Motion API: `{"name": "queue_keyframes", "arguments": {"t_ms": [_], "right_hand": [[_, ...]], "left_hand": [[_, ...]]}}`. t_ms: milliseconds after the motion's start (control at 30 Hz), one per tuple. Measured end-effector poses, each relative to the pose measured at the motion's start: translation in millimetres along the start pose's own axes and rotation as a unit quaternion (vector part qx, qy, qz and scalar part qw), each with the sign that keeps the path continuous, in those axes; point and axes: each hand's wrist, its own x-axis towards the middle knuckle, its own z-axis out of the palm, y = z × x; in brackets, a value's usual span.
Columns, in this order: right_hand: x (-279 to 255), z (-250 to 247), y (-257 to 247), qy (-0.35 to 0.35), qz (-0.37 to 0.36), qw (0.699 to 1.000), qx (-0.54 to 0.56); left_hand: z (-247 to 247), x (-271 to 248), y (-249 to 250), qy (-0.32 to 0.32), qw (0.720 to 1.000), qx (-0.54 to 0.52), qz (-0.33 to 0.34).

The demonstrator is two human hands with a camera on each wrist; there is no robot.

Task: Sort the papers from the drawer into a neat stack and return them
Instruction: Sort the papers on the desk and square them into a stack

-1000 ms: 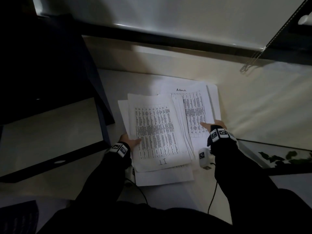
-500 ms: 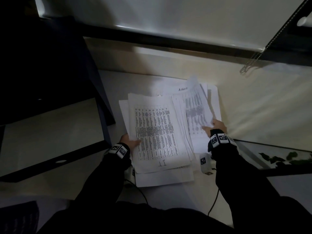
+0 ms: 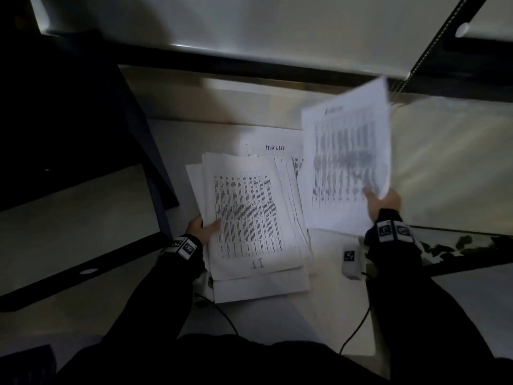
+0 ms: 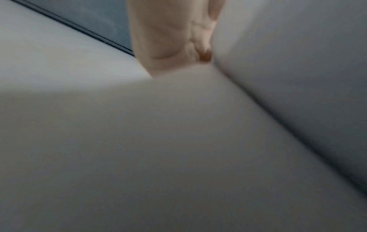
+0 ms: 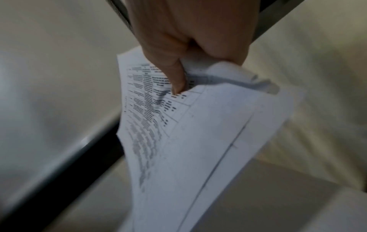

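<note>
A loose pile of printed sheets (image 3: 249,218) lies on the white desk (image 3: 277,323); its top sheet carries a table of text and the mark "II". My left hand (image 3: 204,227) grips the pile's left edge, thumb on top. My right hand (image 3: 381,201) pinches the lower corner of a printed sheet (image 3: 347,162) and holds it up off the desk, to the right of the pile. The right wrist view shows the thumb (image 5: 176,78) pressed on that crumpled sheet (image 5: 198,133). Where the sheet lay, a page headed "TASK LIST" (image 3: 274,148) shows.
A dark cabinet or monitor (image 3: 69,120) stands at the left. A small white device (image 3: 351,259) with a black cable (image 3: 355,329) lies beside my right wrist. A blind cord (image 3: 433,43) hangs at the back right. A leaf-patterned surface (image 3: 458,245) sits at the right.
My right hand has lifted the right-hand sheet from flat on the desk up and to the right, uncovering the "TASK LIST" page. The left hand stays on the pile's edge.
</note>
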Motion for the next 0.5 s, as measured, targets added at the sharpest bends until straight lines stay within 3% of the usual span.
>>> {"name": "queue_keyframes", "arguments": {"t_ms": [67, 167, 200, 333, 433, 500], "right_hand": [[-5.1, -16.1, -16.9, 0.013, -0.009, 0.991, 0.133], [-15.0, -33.6, -28.5, -0.041, -0.012, 0.942, 0.333], [-19.2, -32.9, -29.0, -0.062, -0.013, 0.934, 0.351], [-16.5, 1.6, 3.3, -0.136, 0.024, 0.942, 0.306], [3.4, 39.6, 62.9, -0.169, 0.068, 0.974, 0.132], [-8.2, 49.5, 76.4, -0.196, 0.095, 0.976, -0.007]], "left_hand": [[0.1, 1.0, -0.8, -0.014, 1.000, -0.004, -0.010], [1.3, 0.1, -1.5, -0.011, 1.000, 0.005, -0.008], [2.1, -0.3, -0.9, -0.010, 1.000, 0.002, -0.009], [4.5, -0.6, 2.3, 0.007, 1.000, -0.012, -0.013], [3.7, -0.1, 1.4, 0.003, 1.000, -0.005, -0.016], [3.3, 1.2, -0.3, 0.002, 1.000, 0.000, -0.017]]}}
